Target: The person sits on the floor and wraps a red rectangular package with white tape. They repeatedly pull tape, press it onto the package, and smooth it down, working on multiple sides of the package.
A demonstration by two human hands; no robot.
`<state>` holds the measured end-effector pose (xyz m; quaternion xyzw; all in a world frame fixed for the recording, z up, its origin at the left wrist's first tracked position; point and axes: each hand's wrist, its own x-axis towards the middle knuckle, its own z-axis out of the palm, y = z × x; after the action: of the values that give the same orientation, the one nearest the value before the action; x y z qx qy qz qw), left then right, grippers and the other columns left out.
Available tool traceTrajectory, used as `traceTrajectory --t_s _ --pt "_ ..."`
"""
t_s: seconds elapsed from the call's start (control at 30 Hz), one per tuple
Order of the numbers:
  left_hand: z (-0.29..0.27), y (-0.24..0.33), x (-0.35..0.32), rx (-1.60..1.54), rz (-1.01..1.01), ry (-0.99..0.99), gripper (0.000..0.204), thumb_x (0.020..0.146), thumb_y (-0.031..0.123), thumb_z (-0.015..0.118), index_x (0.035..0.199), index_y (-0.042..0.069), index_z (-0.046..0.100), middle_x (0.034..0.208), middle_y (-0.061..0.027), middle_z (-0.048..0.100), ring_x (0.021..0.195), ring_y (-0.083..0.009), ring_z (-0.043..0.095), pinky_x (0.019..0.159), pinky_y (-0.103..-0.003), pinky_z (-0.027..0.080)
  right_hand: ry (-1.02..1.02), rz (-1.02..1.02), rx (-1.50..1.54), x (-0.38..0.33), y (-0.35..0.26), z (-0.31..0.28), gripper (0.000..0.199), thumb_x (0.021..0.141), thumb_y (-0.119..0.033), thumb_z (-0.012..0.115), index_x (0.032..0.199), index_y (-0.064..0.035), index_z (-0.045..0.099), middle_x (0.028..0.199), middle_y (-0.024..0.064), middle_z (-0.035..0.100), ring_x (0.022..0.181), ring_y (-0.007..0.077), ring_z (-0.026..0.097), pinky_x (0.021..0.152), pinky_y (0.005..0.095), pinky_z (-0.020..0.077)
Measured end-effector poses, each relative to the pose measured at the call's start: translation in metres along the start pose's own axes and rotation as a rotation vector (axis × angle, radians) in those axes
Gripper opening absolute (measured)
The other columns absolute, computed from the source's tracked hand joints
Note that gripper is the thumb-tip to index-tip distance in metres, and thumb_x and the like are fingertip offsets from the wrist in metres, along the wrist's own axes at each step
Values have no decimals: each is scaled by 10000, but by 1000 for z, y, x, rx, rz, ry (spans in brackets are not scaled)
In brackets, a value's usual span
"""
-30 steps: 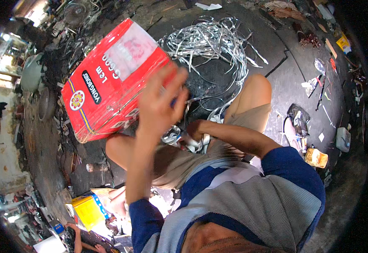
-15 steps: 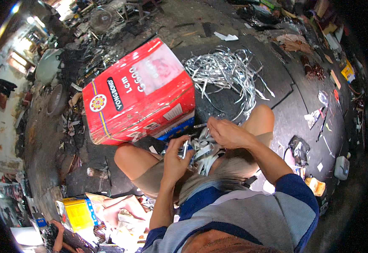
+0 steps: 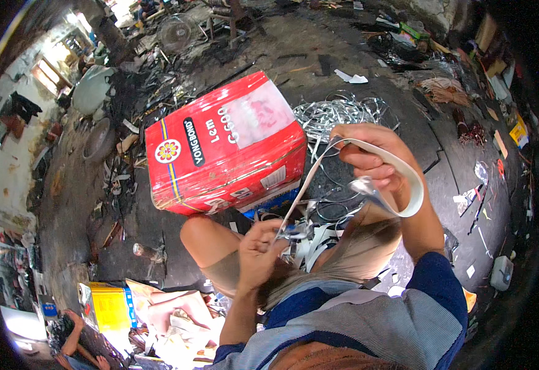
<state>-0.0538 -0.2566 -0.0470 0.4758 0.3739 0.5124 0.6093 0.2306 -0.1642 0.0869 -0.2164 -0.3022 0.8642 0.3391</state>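
Observation:
A narrow white and silvery strip [image 3: 305, 186] runs slantwise between my hands. My left hand [image 3: 258, 251] pinches its lower end above my lap. Higher up and to the right, my right hand [image 3: 371, 157] is closed on the same strip, whose loose part curls in a broad loop around that hand. Cut pale strips [image 3: 319, 240] lie in a heap between my bent legs, partly hidden by my left hand. Beyond my right hand, a tangle of shiny silver strips [image 3: 337, 114] rests on the dark floor. A red carton [image 3: 220, 166] stands in front of my left knee.
A yellow box [image 3: 110, 306] and pale scraps [image 3: 183, 320] lie at lower left, near another person's arm [image 3: 75, 333]. A glass jar or bottle [image 3: 146, 251] is on the floor to the left. A standing fan [image 3: 177, 32] and more scraps lie farther off.
My right hand has risen and moved right, drawing the strip out from my left hand into a long slanting length with a loop. My left hand stays low near my lap.

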Motion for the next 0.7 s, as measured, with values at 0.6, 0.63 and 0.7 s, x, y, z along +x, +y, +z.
traceTrajectory --t_s 0.6,0.63,0.7 --pt "-221 164 86 483 131 699 207 851 223 714 791 35 653 682 -6 593 564 -78 515 546 -236 399 -168 -324 -1286 117 -11 -22 335 777 -116 804 1050 -52 619 862 -33 584 665 72 523 627 249 448" --pt "-227 165 87 452 118 730 212 839 224 720 787 30 650 678 -14 591 556 -83 510 544 -238 398 -131 -389 -1345 119 -13 -21 275 807 -139 791 1015 -46 638 854 -33 595 704 82 531 691 269 455" --pt "-243 168 89 447 64 793 225 818 227 728 784 21 643 670 -26 585 547 -88 507 542 -241 399 -14 -419 -1384 127 -19 -18 194 855 -173 762 949 -40 657 834 -36 607 712 78 534 700 265 449"
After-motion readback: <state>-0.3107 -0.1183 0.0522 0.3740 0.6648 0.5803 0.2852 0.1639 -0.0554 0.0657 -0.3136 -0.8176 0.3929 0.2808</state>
